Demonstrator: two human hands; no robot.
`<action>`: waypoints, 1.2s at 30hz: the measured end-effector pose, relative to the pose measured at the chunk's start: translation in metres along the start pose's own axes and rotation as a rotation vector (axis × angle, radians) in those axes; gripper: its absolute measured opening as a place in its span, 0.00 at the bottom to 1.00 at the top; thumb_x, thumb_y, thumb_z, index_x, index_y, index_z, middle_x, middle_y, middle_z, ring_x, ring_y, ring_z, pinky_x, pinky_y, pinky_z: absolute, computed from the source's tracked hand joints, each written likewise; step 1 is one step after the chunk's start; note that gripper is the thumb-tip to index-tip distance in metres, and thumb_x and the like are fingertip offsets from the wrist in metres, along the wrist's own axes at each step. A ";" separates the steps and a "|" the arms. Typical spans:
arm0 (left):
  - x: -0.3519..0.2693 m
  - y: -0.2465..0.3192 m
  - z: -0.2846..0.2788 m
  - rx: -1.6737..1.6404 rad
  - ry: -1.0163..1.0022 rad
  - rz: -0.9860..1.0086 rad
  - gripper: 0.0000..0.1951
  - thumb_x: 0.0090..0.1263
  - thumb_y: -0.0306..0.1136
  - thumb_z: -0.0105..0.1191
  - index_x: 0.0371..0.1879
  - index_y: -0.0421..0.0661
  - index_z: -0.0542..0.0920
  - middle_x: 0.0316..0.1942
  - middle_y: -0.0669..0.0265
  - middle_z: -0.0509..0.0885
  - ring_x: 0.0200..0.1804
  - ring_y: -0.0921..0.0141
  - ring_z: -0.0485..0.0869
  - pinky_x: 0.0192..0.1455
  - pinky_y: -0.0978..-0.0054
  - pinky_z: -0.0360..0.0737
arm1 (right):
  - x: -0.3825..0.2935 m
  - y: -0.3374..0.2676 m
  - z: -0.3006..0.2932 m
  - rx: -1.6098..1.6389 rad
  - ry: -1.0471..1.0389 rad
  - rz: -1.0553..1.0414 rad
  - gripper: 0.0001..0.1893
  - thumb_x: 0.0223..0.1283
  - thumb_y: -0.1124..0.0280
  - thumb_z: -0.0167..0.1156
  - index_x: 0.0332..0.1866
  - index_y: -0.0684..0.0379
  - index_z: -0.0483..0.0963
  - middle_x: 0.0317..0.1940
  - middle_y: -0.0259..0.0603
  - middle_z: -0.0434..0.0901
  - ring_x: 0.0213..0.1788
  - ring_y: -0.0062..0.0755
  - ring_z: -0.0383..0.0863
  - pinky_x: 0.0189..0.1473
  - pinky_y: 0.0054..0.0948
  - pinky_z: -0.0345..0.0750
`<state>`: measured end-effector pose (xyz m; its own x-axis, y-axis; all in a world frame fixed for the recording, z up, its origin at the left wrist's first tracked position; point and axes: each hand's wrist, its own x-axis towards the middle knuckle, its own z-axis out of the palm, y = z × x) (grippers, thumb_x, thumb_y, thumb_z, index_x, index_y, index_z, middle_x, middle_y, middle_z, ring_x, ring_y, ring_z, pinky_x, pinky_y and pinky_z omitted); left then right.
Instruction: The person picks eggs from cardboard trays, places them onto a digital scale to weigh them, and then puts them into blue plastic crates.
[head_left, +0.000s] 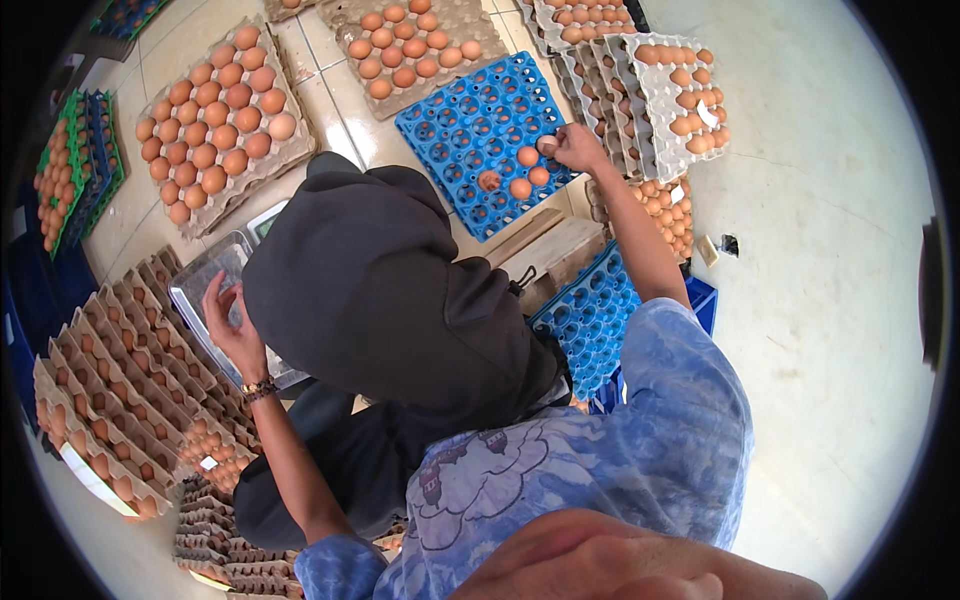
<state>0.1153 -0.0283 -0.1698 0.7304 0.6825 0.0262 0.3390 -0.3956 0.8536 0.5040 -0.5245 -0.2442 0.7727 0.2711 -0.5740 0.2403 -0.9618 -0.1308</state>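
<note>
My right hand (579, 148) grips a brown egg (547, 145) at the right side of a blue plastic egg tray (420, 109). Several brown eggs (527, 156) rest on this tray near the hand, one of them with a mottled shell (489, 180). In the remaining cups only small orange spots show. My left hand (234, 322), a beaded bracelet at its wrist, is held with bent, spread fingers over a clear plastic container (202, 270) and appears to hold nothing. A device with a small display (264, 225), partly hidden by dark cloth, sits beside the container.
Dark cloth (360, 277) bulges between my arms. Cardboard trays of eggs (214, 116) (405, 45) lie on the tiled floor. Stacked egg trays stand left (124, 375) and right (645, 112), the right ones near a pale wall (810, 225). A wooden piece (559, 247) and another blue tray (589, 315) are near my right arm.
</note>
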 end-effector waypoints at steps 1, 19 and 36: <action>-0.001 0.000 -0.001 0.009 -0.003 0.014 0.18 0.72 0.19 0.56 0.61 0.39 0.78 0.57 0.60 0.82 0.47 0.70 0.86 0.54 0.72 0.82 | 0.001 0.008 -0.002 0.246 -0.087 0.049 0.22 0.55 0.49 0.68 0.29 0.63 0.82 0.26 0.44 0.85 0.31 0.34 0.86 0.34 0.32 0.82; -0.003 -0.021 -0.058 0.221 0.083 -0.105 0.16 0.75 0.21 0.55 0.61 0.38 0.78 0.54 0.61 0.82 0.45 0.73 0.84 0.52 0.74 0.81 | 0.175 -0.134 -0.045 0.635 0.332 -0.078 0.28 0.46 0.53 0.75 0.46 0.66 0.83 0.33 0.49 0.88 0.37 0.32 0.89 0.34 0.32 0.85; -0.023 -0.038 -0.059 0.219 0.043 -0.130 0.16 0.75 0.23 0.56 0.60 0.38 0.78 0.54 0.62 0.82 0.44 0.73 0.84 0.52 0.72 0.81 | 0.243 -0.147 -0.048 0.589 0.624 -0.236 0.23 0.57 0.63 0.57 0.54 0.68 0.78 0.44 0.63 0.85 0.51 0.59 0.85 0.57 0.44 0.80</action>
<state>0.0510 0.0071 -0.1720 0.6479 0.7601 -0.0507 0.5522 -0.4228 0.7186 0.6853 -0.3156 -0.3256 0.9618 0.2702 0.0432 0.2258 -0.6946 -0.6830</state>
